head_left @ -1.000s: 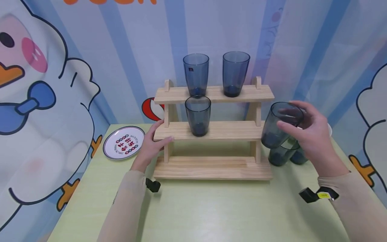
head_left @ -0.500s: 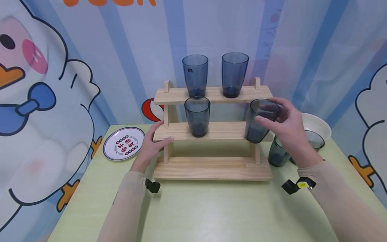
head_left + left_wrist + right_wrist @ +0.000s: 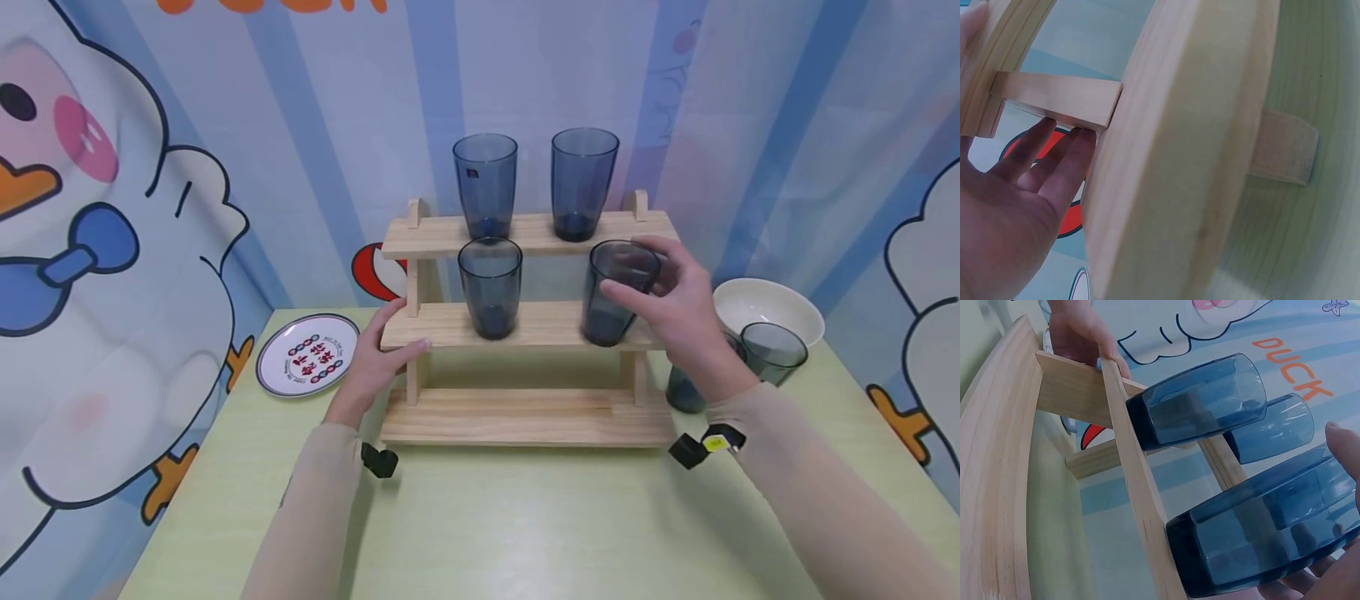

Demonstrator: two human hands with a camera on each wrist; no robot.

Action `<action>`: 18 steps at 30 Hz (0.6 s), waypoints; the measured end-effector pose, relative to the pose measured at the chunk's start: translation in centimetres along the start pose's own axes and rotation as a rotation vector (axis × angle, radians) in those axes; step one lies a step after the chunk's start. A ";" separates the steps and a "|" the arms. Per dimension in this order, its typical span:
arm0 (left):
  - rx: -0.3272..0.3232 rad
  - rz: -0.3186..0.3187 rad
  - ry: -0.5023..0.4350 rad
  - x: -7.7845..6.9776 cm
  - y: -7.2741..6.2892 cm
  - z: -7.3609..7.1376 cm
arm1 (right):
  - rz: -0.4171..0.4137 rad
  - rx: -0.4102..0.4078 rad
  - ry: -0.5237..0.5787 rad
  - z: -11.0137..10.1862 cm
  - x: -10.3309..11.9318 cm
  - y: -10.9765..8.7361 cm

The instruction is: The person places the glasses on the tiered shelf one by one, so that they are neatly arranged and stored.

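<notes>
My right hand (image 3: 684,312) grips a blue-grey glass tumbler (image 3: 602,312) near its rim, thumb in front and fingers around the far side. It stands at the right of the wooden rack's middle shelf, slightly tilted; in the right wrist view the tumbler's base (image 3: 1188,559) meets the board. Left of it, a second tumbler (image 3: 491,292) sits upright on the same shelf. The rack (image 3: 525,417) has three tiers, and my left hand (image 3: 372,358) holds its left end. In the left wrist view, the fingers (image 3: 1072,165) reach behind a wooden upright (image 3: 1060,97).
On the top shelf are two tumblers, a left one (image 3: 486,183) with a small label and a right one (image 3: 585,183). Right of the rack, more tumblers (image 3: 776,350) stand beside a white bowl (image 3: 795,304). A printed plate (image 3: 273,375) lies on the table's left side.
My right hand has carried its tumbler leftward from beside the rack onto the right part of the middle shelf. The white bowl is now exposed. The left hand keeps its place.
</notes>
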State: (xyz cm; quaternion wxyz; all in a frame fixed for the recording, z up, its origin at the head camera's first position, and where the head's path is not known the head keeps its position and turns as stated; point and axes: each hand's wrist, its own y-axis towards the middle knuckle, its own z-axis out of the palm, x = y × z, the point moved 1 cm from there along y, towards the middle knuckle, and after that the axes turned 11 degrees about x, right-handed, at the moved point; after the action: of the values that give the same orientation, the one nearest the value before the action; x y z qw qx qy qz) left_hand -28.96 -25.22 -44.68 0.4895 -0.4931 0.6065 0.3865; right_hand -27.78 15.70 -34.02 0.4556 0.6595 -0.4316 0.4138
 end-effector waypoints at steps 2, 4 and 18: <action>-0.002 0.003 0.000 0.0 0.0 0.0 | 0.005 0.001 -0.006 0.3 0.0 0.2; -0.001 0.004 -0.002 0.1 0.1 0.0 | 0.008 0.002 -0.007 0.5 0.0 0.4; 0.029 0.026 -0.044 0.2 0.1 -0.1 | 0.024 0.022 -0.019 1.6 0.5 1.7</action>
State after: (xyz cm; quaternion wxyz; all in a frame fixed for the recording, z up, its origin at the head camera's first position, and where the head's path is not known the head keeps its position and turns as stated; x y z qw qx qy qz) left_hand -29.13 -25.33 -44.91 0.5046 -0.4694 0.6074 0.3950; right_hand -28.98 13.67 -33.53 0.4388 0.6633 -0.4393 0.4177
